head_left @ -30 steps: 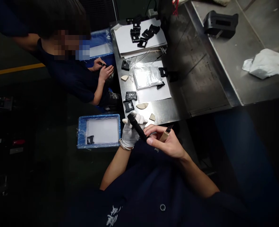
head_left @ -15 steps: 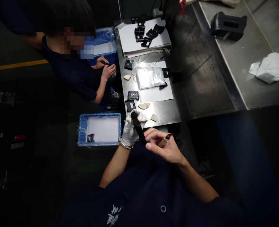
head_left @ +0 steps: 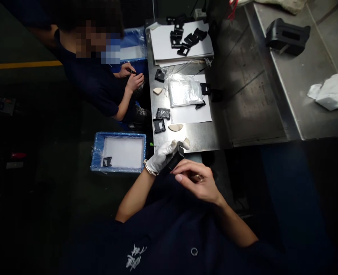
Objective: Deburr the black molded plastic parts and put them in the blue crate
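Observation:
My left hand (head_left: 159, 157), in a white glove, is closed around a black plastic part (head_left: 175, 157) with a raised, box-like end, tilted above the front of the metal bench. My bare right hand (head_left: 199, 179) is bent in beside it, with thumb and forefinger at the lower edge of the part. A small tan piece (head_left: 198, 178) shows within its curled fingers, mostly hidden. Just beyond my gloved fingertips lies a beige wedge (head_left: 186, 143). Another beige piece (head_left: 176, 127), a black plastic frame (head_left: 159, 125) and a plastic-wrapped black part (head_left: 163, 113) lie further up the bench.
At the left stands a blue plastic-lined bin (head_left: 93, 156) holding one black part (head_left: 107, 161). A co-worker (head_left: 91, 84) works beyond it. Several black parts lie on a paper stack (head_left: 160, 51) at the back, near a clear plastic bag (head_left: 185, 91). A larger black housing (head_left: 287, 36) is at right.
My left hand has turned the black part, so its box-like end now faces up and right. The tan piece in my right hand is now more hidden among the fingers.

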The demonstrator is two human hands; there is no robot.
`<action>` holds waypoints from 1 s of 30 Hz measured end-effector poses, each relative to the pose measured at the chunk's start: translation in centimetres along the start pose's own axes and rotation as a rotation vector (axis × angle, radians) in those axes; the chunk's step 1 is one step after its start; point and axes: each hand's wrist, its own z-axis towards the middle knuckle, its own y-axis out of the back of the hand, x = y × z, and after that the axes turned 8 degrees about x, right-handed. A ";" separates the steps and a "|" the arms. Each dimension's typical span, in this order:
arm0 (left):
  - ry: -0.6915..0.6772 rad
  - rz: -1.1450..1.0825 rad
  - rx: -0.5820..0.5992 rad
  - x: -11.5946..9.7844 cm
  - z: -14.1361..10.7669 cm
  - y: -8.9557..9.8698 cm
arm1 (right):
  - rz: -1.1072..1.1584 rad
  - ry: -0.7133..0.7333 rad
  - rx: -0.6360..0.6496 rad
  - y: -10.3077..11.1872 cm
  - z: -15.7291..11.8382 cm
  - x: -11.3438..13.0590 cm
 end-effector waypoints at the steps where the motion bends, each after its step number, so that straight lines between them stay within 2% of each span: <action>1: 0.054 0.028 0.079 -0.2 0.1 0.3 | -0.042 0.033 -0.060 0.2 -0.1 0.1; 4: 0.119 0.117 0.296 -1.0 0.8 1.0 | -0.123 0.059 -0.258 0.8 -0.2 0.3; 6: 0.158 0.215 0.375 -1.7 1.2 1.4 | -0.185 0.048 -0.249 1.1 -0.1 0.2; 9: 0.219 0.306 0.370 -2.8 1.4 1.7 | -0.292 0.091 -0.152 1.1 0.3 0.2; 13: 0.274 0.349 0.376 -4.1 1.4 1.6 | -0.298 0.128 -0.142 0.9 0.6 0.2; 18: 0.322 0.325 0.442 -5.0 1.6 1.2 | -0.307 0.125 -0.133 0.9 0.5 0.1; 24: 0.287 0.307 0.508 -5.0 1.8 1.3 | -0.307 0.086 -0.130 0.9 0.5 0.1; 30: 0.227 0.338 0.470 -4.9 1.7 1.9 | -0.311 0.107 -0.121 0.6 0.8 -0.2</action>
